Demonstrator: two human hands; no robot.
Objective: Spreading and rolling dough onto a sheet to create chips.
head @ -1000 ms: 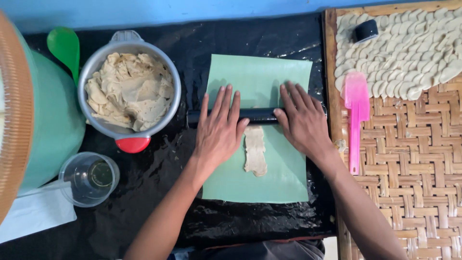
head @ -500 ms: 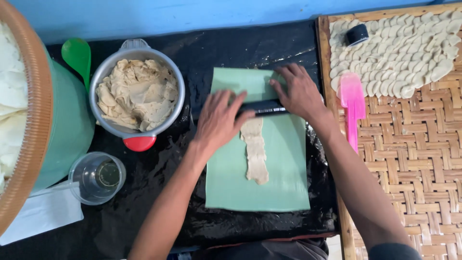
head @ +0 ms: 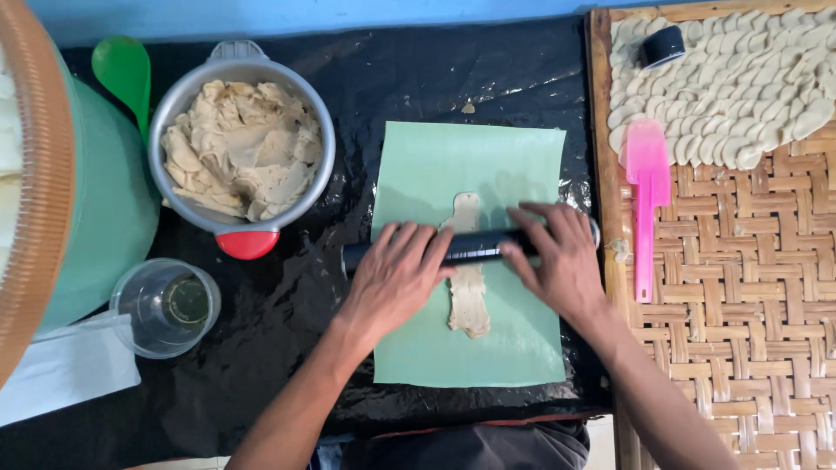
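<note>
A black rolling pin (head: 475,247) lies crosswise over a long, flattened strip of beige dough (head: 468,300) on a pale green sheet (head: 475,165). My left hand (head: 396,274) presses flat on the pin's left half, fingers spread. My right hand (head: 562,257) presses flat on its right half. The dough shows above and below the pin; its middle is hidden under it.
A metal pot of beige dough (head: 239,148) with a red handle sits left, beside a green bucket (head: 96,218), a green spoon (head: 122,70) and a clear cup (head: 167,306). A woven tray (head: 740,305) at right holds several cut dough pieces (head: 740,87), a pink spatula (head: 646,191) and a small black ring (head: 662,45).
Both hands rolled the pin away to the sheet's far end, then back toward me to mid-sheet. The dough strip has grown longer and thinner.
</note>
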